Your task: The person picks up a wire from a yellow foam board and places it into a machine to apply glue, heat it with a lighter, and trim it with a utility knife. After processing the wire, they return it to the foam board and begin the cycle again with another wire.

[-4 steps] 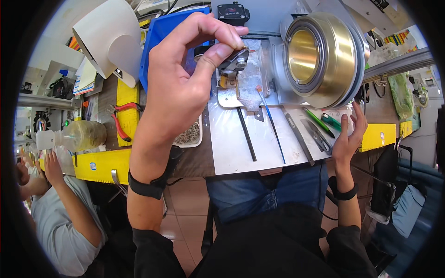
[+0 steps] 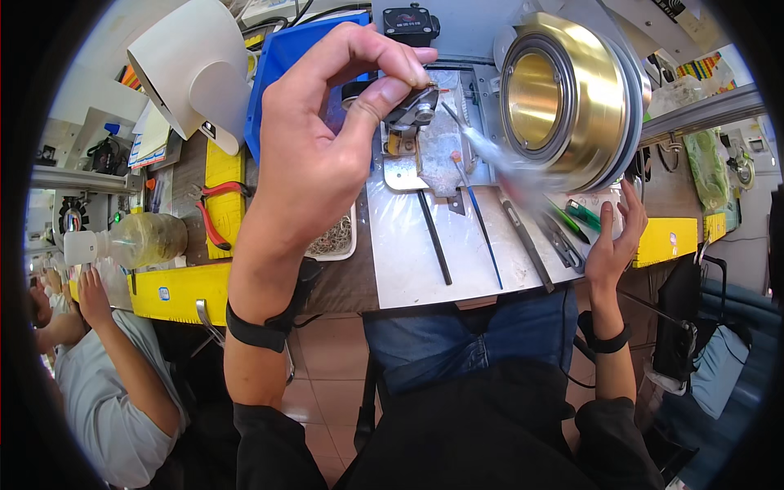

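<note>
My left hand [image 2: 318, 155] is raised over the bench, thumb and forefinger pinched on a tiny brass-coloured part [image 2: 428, 83]. Just beyond the fingertips sits a small dark metal fixture [image 2: 412, 110] on a steel bracket [image 2: 404, 171]. My right hand [image 2: 616, 237] is at the right front edge of the white mat [image 2: 408, 261], fingers spread and holding nothing. A large brass ring [image 2: 563, 94] hangs above that hand. A pale blurred streak [image 2: 506, 175] crosses the mat under the ring; what it is cannot be told.
On the mat lie a black rod [image 2: 434, 237], a thin blue-handled tool [image 2: 482, 229], grey tweezers [image 2: 527, 245] and green tools [image 2: 581, 214]. A tray of small metal parts [image 2: 335, 241], red pliers [image 2: 214, 214], a clear bottle [image 2: 139, 238], a blue bin [image 2: 282, 61] and a white cone shade [image 2: 188, 69] stand left. Another person [image 2: 98, 376] sits lower left.
The pale streak under the brass ring is now blurred with motion. Both hands sit almost where they were.
</note>
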### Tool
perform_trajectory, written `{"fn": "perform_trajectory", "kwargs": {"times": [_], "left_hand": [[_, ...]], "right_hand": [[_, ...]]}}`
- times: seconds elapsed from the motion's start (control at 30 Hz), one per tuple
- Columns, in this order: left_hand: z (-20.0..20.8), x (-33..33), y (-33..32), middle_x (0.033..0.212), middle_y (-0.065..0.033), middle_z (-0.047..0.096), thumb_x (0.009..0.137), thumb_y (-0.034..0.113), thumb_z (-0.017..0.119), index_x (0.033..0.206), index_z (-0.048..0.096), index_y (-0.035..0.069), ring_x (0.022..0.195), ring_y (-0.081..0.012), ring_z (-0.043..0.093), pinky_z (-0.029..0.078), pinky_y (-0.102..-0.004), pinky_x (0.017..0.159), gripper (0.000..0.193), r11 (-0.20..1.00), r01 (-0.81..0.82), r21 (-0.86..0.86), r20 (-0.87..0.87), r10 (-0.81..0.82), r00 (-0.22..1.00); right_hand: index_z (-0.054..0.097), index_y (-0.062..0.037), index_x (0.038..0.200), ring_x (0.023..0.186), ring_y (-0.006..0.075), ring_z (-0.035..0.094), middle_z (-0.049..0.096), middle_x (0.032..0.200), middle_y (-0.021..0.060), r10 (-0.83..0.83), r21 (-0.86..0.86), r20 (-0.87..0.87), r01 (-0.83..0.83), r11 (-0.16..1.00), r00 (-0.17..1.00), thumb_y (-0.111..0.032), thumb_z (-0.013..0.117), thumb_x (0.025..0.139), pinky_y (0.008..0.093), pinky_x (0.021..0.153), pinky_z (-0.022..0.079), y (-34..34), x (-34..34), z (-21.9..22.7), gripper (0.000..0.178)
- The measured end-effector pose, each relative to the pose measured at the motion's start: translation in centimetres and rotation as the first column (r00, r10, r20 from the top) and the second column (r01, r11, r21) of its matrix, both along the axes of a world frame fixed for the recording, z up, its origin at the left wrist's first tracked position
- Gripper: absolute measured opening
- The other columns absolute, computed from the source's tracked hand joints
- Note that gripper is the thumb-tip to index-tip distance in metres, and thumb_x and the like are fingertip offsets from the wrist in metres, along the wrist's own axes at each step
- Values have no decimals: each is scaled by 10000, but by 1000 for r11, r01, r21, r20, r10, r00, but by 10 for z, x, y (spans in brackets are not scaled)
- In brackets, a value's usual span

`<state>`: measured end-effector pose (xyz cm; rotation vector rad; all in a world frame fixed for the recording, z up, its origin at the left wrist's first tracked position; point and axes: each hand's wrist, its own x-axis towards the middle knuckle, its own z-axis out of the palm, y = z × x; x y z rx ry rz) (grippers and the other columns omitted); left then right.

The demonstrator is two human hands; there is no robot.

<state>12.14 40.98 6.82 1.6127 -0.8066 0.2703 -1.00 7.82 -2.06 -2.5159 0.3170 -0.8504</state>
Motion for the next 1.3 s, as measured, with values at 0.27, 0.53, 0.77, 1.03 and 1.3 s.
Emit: {"fn": "perform_trajectory", "kwargs": {"times": [0.27, 0.53, 0.77, 1.03, 1.3], "left_hand": [[1, -4, 6, 917, -81, 672, 895, -24, 581, 922, 583, 10, 1070, -280, 639, 314, -447, 1092, 44, 983, -150, 109, 174, 130, 976], [0, -13, -1, 890, -112, 714, 795, -97, 639, 852, 627, 12, 940, -257, 698, 453, -416, 967, 123, 896, -410, 170, 566, 251, 785], [-4, -12, -5, 860, -92, 710, 723, -118, 647, 844, 647, 24, 866, -237, 699, 522, -388, 885, 187, 901, -421, 102, 583, 289, 760], [0, -16, -6, 920, -129, 713, 776, -130, 629, 854, 632, -23, 926, -260, 693, 512, -407, 927, 133, 918, -374, 132, 522, 257, 813], [0, -19, -7, 900, -99, 709, 713, -125, 648, 856, 637, 12, 892, -275, 687, 545, -372, 868, 198, 906, -408, 111, 523, 295, 799]], "right_hand": [[538, -20, 1293, 1199, 248, 477, 529, 1302, 136, 1, -7, 2, -1, 1000, 1000, -77, 544, 934, 354, 990, 407, 0, 0, 1, 364], [542, -18, 1291, 1183, 286, 468, 535, 1300, 159, 10, 6, 12, -10, 1000, 1000, -75, 557, 914, 372, 969, 413, 0, 1, 0, 382], [544, -21, 1292, 1186, 287, 467, 535, 1303, 160, 10, 3, 14, -10, 1000, 1000, -89, 567, 911, 371, 966, 414, 0, 1, 0, 387], [541, -24, 1296, 1193, 291, 462, 532, 1307, 160, 17, 20, 18, -18, 1000, 1000, -101, 580, 907, 374, 970, 413, 1, 0, 2, 398], [538, -28, 1297, 1206, 300, 454, 524, 1313, 167, 29, 21, 22, -29, 999, 999, -124, 580, 915, 379, 972, 412, 0, 0, 1, 396]]}}
